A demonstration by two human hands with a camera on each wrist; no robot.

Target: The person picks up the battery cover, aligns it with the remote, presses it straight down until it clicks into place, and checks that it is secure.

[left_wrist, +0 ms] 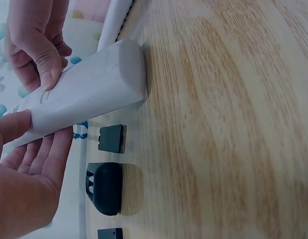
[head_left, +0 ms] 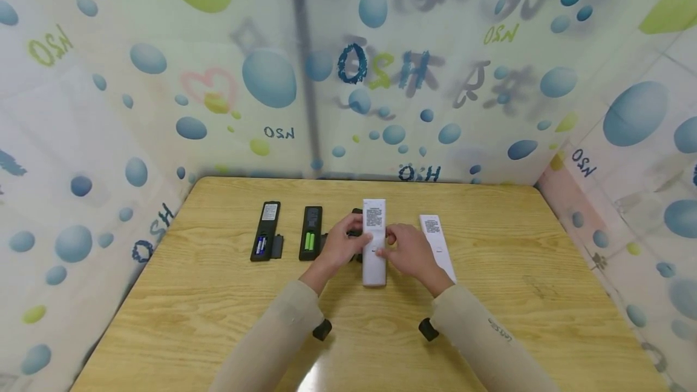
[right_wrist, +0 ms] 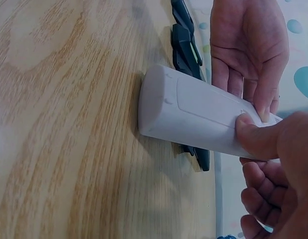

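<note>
A white remote control [head_left: 374,272] is held back side up between both hands, with a printed label on its upper part. My left hand [head_left: 339,245] grips its left edge, thumb on the upper face and fingers underneath, as the left wrist view shows. From the other side my right hand [head_left: 411,251] pinches it, the thumb [right_wrist: 256,137] pressing near the top of the battery cover [right_wrist: 208,102]. That cover is in place. The remote is tilted, its lower end [left_wrist: 131,69] close to the table; whether it touches is unclear.
A black remote [head_left: 269,213] with blue batteries lies left, its loose cover [head_left: 277,248] beside it. Next to it is a black remote [head_left: 312,218] with green batteries. Another dark remote [head_left: 357,213] is partly hidden behind the held one. A second white remote [head_left: 432,227] lies right on the wooden table [head_left: 517,271].
</note>
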